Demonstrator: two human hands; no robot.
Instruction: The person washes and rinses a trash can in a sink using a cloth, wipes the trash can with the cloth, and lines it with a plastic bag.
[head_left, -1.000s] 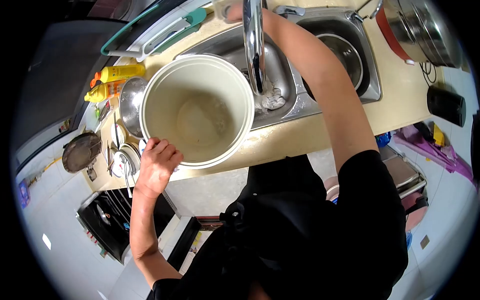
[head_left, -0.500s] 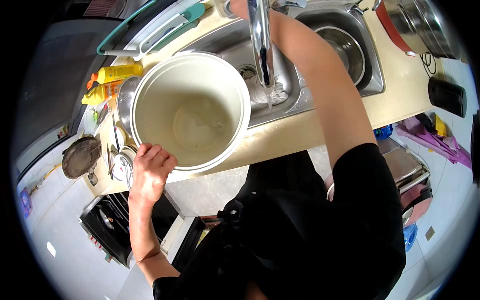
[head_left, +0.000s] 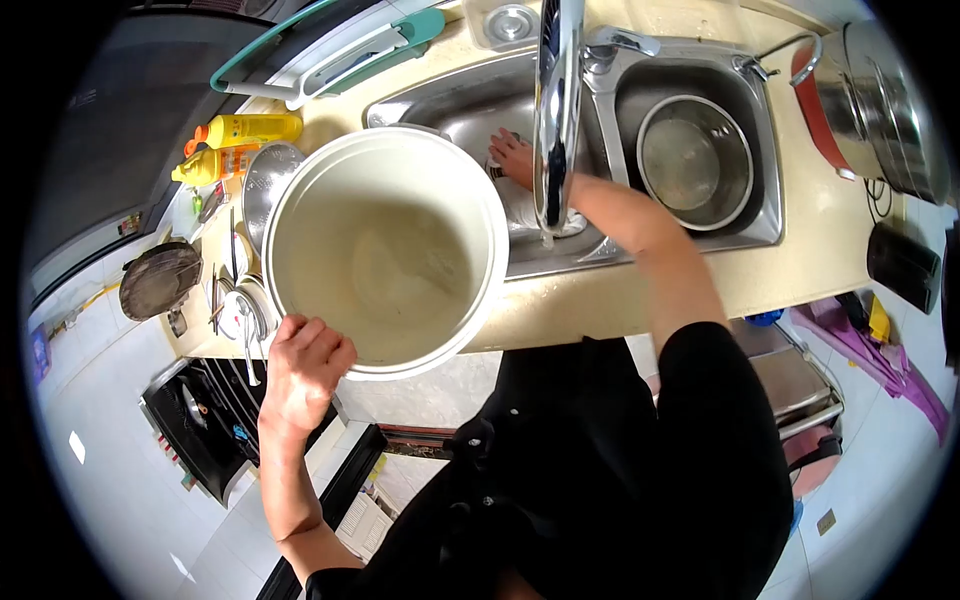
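Note:
My left hand (head_left: 308, 368) is closed around the near rim of a large off-white bucket (head_left: 375, 190). The bucket stands tilted toward me at the counter's front edge, beside the sink, with a wet-looking, bare inside. My right hand (head_left: 512, 157) reaches into the left basin (head_left: 470, 125) of the steel sink, fingers spread, over the drain. Close below it lies a crumpled white cloth (head_left: 522, 208), partly hidden by the tap and my forearm. The chrome tap (head_left: 556, 120) hangs over my right wrist.
A steel pot (head_left: 697, 160) sits in the right basin. Left of the bucket are a steel colander (head_left: 268, 185), yellow bottles (head_left: 255, 128), stacked dishes (head_left: 245, 310) and a frying pan (head_left: 160, 282). A large steamer pot (head_left: 865, 110) stands at the right.
My right hand has come down from behind the tap into the left basin, toward the drain. My left hand keeps its hold on the bucket rim. The camera view has shifted slightly.

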